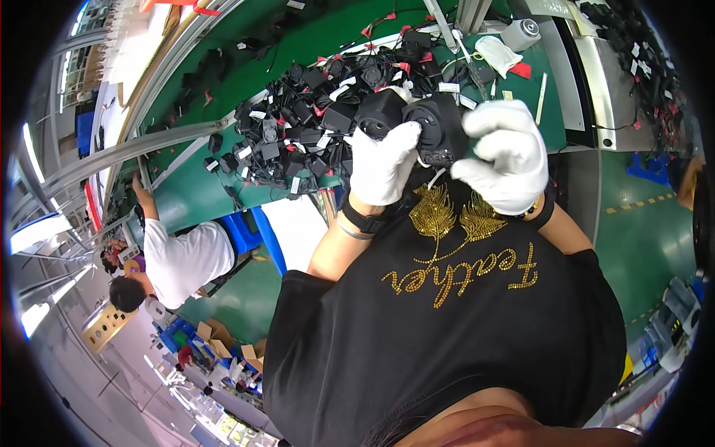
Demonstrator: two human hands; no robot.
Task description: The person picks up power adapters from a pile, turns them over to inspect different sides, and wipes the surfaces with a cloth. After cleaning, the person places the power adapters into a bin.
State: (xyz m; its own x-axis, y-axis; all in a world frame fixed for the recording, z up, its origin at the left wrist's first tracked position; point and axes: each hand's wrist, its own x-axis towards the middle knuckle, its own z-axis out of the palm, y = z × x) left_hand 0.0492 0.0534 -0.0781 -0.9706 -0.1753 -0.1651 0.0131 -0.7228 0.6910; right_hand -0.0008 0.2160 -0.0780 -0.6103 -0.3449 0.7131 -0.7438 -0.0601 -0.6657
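Note:
My left hand (383,165), in a white glove, is closed with its thumb against a black square device with a round face (434,128). A second black boxy device (379,110) with a round opening sits beside it, just above the same fingers; whether the hand grips that one too, I cannot tell. To the right of the first device is my right hand (510,158), also in a white glove. Its fingers are curled, with a gap between thumb and forefinger, and nothing shows in it. A short pale cable hangs below the first device.
Beyond my hands, a large heap of black devices with cables, white labels and red tags (298,123) covers the green bench (179,201). A white cloth (497,54) and a white cylinder (520,34) are at the far right. Someone in a white shirt (186,261) works to the left.

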